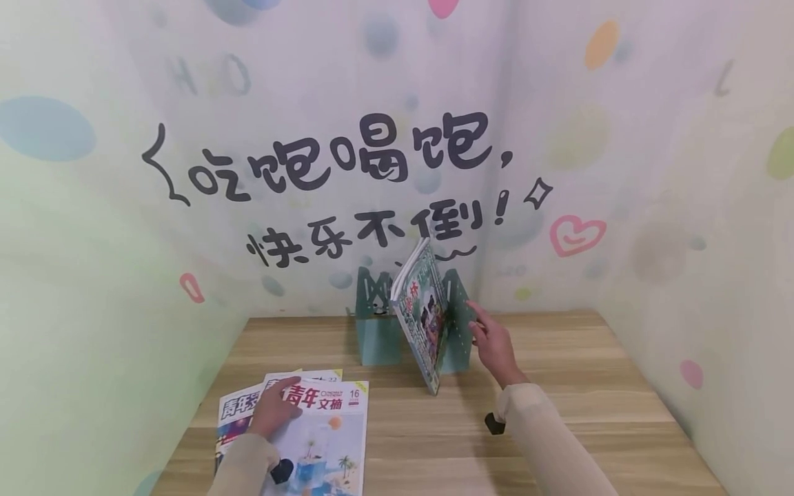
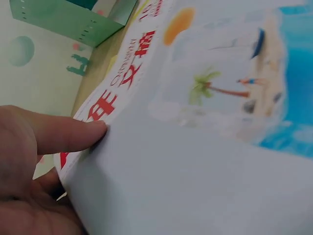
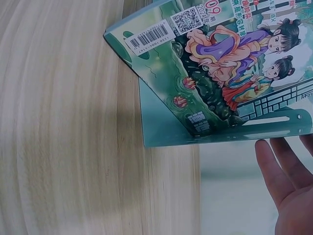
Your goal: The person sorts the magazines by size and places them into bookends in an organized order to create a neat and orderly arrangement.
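Note:
My left hand (image 1: 276,408) pinches the left edge of the top magazine (image 1: 329,441), thumb on the cover and fingers beneath, as the left wrist view shows. This magazine bears red lettering and a palm-tree picture, and overlaps other magazines (image 1: 232,413). Extended fingers of my right hand (image 1: 495,344) are right at the outer side of a teal bookend (image 1: 459,320). Between its two upright sides, a few illustrated magazines (image 1: 424,310) stand upright and tilted, their front corner jutting out. The right wrist view shows their cover with a barcode and two drawn figures.
The wooden table (image 1: 434,448) runs back to a pale wall (image 1: 620,207) with dark lettering and coloured dots. Side walls enclose it left and right. The bookend stands near the back edge, with its left side (image 1: 366,296) upright beside the magazines.

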Tool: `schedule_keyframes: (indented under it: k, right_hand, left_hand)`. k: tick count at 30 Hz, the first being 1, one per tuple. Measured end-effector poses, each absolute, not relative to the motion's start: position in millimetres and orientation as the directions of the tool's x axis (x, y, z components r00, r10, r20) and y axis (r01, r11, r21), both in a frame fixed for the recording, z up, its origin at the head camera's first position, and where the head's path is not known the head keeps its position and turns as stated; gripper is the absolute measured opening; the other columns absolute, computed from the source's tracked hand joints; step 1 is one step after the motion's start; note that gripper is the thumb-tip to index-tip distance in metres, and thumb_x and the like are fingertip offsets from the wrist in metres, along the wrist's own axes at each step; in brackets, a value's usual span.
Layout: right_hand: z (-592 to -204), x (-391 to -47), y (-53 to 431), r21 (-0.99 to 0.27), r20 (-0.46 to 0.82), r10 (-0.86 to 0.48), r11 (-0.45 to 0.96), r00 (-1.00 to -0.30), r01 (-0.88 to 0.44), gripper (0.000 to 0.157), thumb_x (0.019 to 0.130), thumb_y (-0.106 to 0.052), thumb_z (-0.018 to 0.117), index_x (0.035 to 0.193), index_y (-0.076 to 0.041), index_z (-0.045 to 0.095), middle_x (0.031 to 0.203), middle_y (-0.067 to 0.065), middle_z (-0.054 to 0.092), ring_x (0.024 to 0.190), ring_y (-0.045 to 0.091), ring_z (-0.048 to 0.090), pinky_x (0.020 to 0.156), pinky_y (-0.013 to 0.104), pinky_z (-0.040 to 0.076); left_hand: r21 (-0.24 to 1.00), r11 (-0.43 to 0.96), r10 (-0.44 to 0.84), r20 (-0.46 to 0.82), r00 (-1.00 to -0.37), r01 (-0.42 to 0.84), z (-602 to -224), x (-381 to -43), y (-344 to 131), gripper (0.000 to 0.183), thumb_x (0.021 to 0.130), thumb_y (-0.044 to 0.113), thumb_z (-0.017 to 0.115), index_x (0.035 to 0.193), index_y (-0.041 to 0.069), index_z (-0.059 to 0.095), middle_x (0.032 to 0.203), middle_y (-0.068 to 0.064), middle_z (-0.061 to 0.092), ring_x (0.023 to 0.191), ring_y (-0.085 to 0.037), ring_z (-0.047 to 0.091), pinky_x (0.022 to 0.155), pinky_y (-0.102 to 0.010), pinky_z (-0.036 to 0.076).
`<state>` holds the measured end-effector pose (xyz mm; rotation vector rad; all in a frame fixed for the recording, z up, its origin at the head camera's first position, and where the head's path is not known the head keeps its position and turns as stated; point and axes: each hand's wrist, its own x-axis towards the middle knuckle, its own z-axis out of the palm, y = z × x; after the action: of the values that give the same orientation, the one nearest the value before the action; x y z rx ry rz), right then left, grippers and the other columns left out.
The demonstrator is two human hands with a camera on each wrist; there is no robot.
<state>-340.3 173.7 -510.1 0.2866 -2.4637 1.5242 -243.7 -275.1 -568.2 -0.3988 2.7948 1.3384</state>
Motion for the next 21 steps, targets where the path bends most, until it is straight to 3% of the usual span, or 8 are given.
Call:
schedule_keyframes:
  k: [6, 11, 16, 21]
  right_hand:
    - [-510.2, -341.3, 174.2, -0.853, 0.29, -0.052, 0.439, -0.956, -0.282, 0.046, 0.103, -0.013, 0.048, 0.146, -0.027, 0.044, 0.143, 0.017, 0.048, 0.114, 0.039, 0.059, 0.078, 0.046, 0.057]
    - [-509.9, -342.0, 174.3, -0.852, 0.289, -0.047, 0.443, -0.956, -0.279, 0.046, 0.103, -0.014, 0.048, 0.146, -0.029, 0.044, 0.142, 0.018, 0.049, 0.114, 0.039, 0.059, 0.077, 0.043, 0.058]
    - [-509.5, -341.8, 174.0, -0.853, 0.282, -0.049, 0.445, -0.958, -0.274, 0.046, 0.103, -0.013, 0.048, 0.147, -0.028, 0.043, 0.142, 0.019, 0.049, 0.114, 0.04, 0.059, 0.077, 0.044, 0.058]
    - [-508.4, -340.5, 173.2, -0.853, 0.277, -0.046, 0.449, -0.96, -0.267, 0.046, 0.103, -0.013, 0.048, 0.146, -0.027, 0.044, 0.141, 0.02, 0.05, 0.113, 0.04, 0.059, 0.076, 0.044, 0.058]
  left_hand:
    - [0.862, 0.403, -0.121, -0.283, -0.951, -0.308, -562.9, -241.6, -268.4, 0.064, 0.079, -0.009, 0.065, 0.138, 0.012, 0.053, 0.129, -0.027, 0.052, 0.096, -0.035, 0.064, 0.074, -0.049, 0.057]
    - [0.907, 0.233, -0.044, -0.35, -0.936, -0.35, -557.6, -237.9, -261.7, 0.067, 0.081, -0.011, 0.061, 0.143, 0.011, 0.046, 0.128, -0.024, 0.052, 0.087, -0.03, 0.067, 0.067, -0.046, 0.059]
    - [0.909, 0.215, -0.041, -0.357, -0.933, -0.357, -554.7, -237.1, -258.4, 0.068, 0.081, -0.01, 0.063, 0.143, 0.012, 0.047, 0.133, -0.025, 0.049, 0.09, -0.031, 0.067, 0.069, -0.046, 0.059]
    - [0.903, 0.306, -0.05, -0.3, -0.953, -0.301, -553.2, -237.5, -257.0, 0.067, 0.077, -0.008, 0.069, 0.139, 0.011, 0.052, 0.134, -0.029, 0.046, 0.095, -0.031, 0.065, 0.071, -0.042, 0.059]
